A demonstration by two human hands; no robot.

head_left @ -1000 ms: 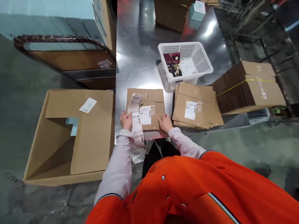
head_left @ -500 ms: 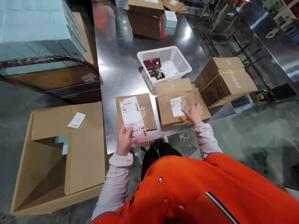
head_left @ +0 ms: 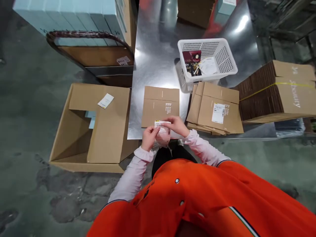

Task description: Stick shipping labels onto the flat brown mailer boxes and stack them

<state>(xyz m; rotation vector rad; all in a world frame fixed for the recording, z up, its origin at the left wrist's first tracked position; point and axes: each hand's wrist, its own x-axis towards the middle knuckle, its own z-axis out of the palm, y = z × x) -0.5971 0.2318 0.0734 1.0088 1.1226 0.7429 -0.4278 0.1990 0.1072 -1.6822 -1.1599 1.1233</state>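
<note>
Left hand (head_left: 148, 138): thumb and finger clamped on the white printed paper label strip (head_left: 163, 134), held at the near edge of the flat brown cardboard carton (head_left: 158, 107) (landmark; its face carries no label). Right hand (head_left: 177, 125): fingers at the strip's top edge, can't tell if they're clamped. Change vs half a second ago: right hand was on the stack of flattened brown cardboard cartons (head_left: 207, 89) right of the landmark; now it's joined the left at the strip. White perforated plastic basket (head_left: 229, 68) sits beyond and right of the landmark, same shiny metal table (head_left: 158, 62).
</note>
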